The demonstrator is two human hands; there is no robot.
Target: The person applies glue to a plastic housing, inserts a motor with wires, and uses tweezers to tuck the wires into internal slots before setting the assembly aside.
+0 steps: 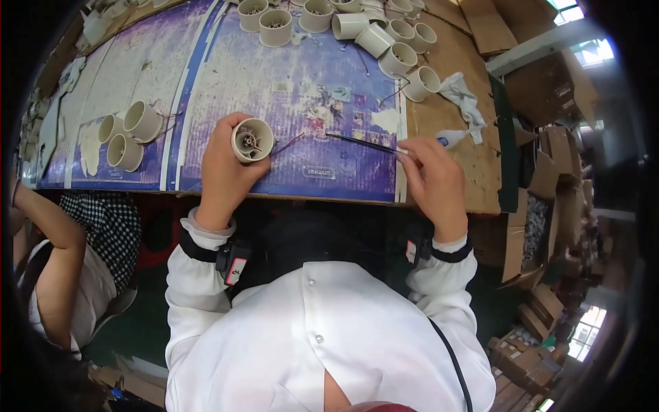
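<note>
My left hand [224, 168] is wrapped round a white cup-shaped housing [252, 140] near the table's front edge. Its open top faces up, showing metal parts inside, and a thin dark reddish wire [288, 143] sticks out on its right. Between the thumb and fingers of my right hand [438, 184] is a thin dark stick-like tool [364, 142], whether tweezers or a brush I cannot tell. The tool points left, its tip over a stained patch [320, 117] of the table cover, apart from the housing.
Several similar white housings [275, 29] with wires crowd the far side. A smaller group [125, 152] stands to the left. A white cloth or glove [461, 98] and a small white bottle [451, 138] lie right. Another person's arm [58, 226] is at the left; cardboard boxes [532, 233] are stacked right.
</note>
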